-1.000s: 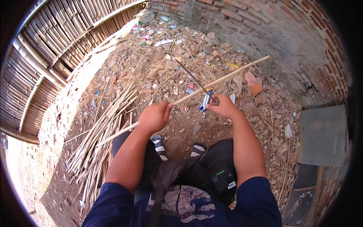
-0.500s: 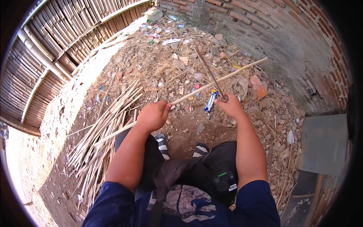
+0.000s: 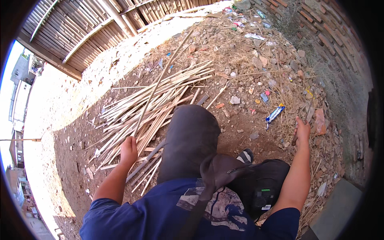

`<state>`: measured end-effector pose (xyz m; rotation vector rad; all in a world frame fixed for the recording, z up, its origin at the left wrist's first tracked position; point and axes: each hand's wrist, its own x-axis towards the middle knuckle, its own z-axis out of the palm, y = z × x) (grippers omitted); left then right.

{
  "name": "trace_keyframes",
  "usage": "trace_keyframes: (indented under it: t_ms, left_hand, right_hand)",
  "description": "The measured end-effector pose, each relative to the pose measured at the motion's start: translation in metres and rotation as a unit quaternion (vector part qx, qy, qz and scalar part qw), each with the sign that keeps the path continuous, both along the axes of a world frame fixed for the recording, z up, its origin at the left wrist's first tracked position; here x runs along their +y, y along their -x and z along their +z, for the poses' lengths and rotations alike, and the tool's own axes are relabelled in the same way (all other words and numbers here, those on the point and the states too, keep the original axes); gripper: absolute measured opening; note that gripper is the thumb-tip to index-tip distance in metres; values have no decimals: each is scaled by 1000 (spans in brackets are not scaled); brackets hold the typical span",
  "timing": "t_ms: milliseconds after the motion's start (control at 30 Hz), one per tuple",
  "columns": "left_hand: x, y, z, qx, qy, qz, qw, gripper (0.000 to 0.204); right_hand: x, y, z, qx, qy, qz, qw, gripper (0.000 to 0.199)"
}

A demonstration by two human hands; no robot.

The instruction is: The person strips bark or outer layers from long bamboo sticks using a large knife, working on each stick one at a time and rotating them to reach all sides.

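Rubble-strewn earth (image 3: 234,145); left hand (image 3: 129,150) grips slender stick (image 3: 161,80).

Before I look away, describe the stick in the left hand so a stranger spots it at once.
Find the big heap of pale sticks, left of the dark-trousered left knee. From the left hand, one long stick slants up the picture and rightward across the heap. Unlike its neighbours, it is gripped, and its far end shows beyond theirs.

A stick pile (image 3: 166,94) lies on the ground (image 3: 76,160) left of the person's knee (image 3: 192,124), a wrapper (image 3: 275,114) to the knee's right; beyond the pile stands a slatted fence (image 3: 96,24), far right a brick wall (image 3: 348,68).
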<state>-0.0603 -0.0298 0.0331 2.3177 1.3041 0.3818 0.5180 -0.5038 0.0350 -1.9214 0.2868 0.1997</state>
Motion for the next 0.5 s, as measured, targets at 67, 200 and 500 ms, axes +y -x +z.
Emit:
trace_keyframes:
  t_ms: [67, 200, 500]
  left_hand:
    - [-30, 75, -34, 23, -47, 0, 999, 21]
    - [-90, 173, -66, 119, 0, 84, 989, 23]
    - [-31, 93, -73, 86, 7, 11, 996, 24]
  right_hand:
    - [0, -1, 0, 8, -15, 7, 1000, 40]
    - [7, 10, 10, 26, -10, 13, 1000, 33]
    - [-5, 12, 6, 26, -22, 1, 999, 30]
